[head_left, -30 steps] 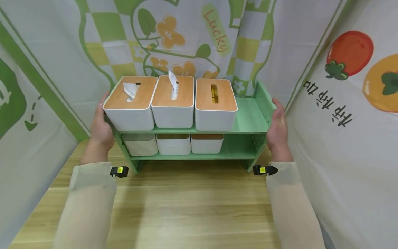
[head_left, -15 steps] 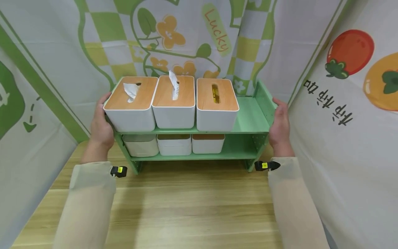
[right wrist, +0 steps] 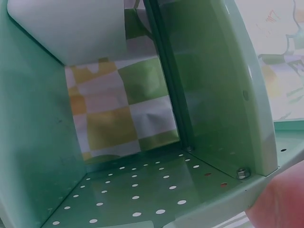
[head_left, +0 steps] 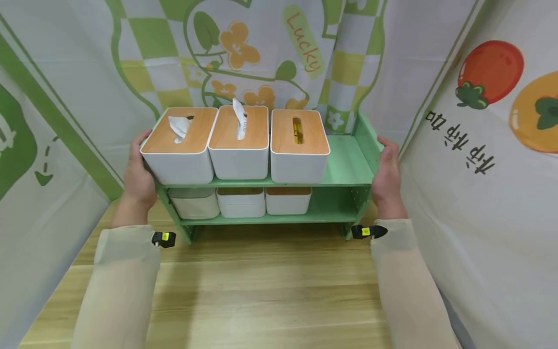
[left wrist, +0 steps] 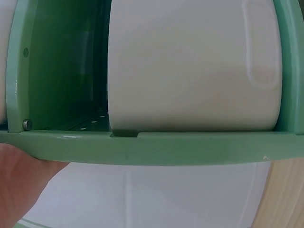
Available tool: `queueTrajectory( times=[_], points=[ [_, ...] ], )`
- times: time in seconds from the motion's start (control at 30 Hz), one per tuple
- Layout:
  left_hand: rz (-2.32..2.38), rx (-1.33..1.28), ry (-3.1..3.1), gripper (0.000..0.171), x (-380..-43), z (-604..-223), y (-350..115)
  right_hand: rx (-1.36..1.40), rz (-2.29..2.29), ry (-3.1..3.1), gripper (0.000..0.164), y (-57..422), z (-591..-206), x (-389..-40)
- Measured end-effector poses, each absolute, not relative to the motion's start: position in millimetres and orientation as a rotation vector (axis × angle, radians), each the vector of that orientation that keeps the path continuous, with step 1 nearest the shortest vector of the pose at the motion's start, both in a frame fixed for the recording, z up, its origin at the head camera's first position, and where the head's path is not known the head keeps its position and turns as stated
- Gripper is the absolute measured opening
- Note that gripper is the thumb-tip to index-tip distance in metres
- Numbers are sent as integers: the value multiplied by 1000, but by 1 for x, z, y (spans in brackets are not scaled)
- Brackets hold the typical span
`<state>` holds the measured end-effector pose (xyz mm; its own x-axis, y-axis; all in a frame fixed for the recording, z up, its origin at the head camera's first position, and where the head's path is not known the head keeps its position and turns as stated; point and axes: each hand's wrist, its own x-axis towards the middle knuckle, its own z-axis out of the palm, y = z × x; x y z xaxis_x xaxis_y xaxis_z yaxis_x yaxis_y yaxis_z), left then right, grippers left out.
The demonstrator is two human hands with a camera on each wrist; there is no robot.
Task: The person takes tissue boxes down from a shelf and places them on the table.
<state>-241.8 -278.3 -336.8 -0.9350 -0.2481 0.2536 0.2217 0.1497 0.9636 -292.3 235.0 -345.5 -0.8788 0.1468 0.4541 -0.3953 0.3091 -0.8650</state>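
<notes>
Evidently, in the head view, a green metal-looking two-tier rack [head_left: 346,157] is supported on a pale wood-grain surface [head_left: 279,281], three white, wood-lidded tissue boxes [head_left: 240,165] are borne on top, and its outer ends are touched by the left hand [head_left: 140,175] and right hand [head_left: 387,172], well apart, fingers fairly straight. In the left wrist view, a rounded cream box [left wrist: 190,66] is seen just beside the left end panel [left wrist: 190,149]. In the right wrist view, the perforated end panel [right wrist: 149,190] is touched; even pressure from both sides seems advisable, lest boxes slide.
</notes>
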Motion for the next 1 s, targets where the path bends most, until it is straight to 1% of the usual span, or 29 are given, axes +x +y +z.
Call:
queueTrajectory(
  times=[0.13, 0.37, 0.57, 1.0],
  points=[
    [-1947, 28, -1991, 55, -243, -336, -277, 226, 1630, -2123, 54, 233, -345, -292],
    [-1840, 81, -2068, 50, -243, -335, -281, 203, 1670, -2134, 54, 230, -342, -290],
    [-1981, 9, -1929, 49, -246, -338, -282, 197, 1671, -2154, 55, 229, -343, -290],
    [-2059, -57, -1841, 49, -248, -338, -283, 162, 1677, -2134, 55, 226, -344, -291]
  ],
)
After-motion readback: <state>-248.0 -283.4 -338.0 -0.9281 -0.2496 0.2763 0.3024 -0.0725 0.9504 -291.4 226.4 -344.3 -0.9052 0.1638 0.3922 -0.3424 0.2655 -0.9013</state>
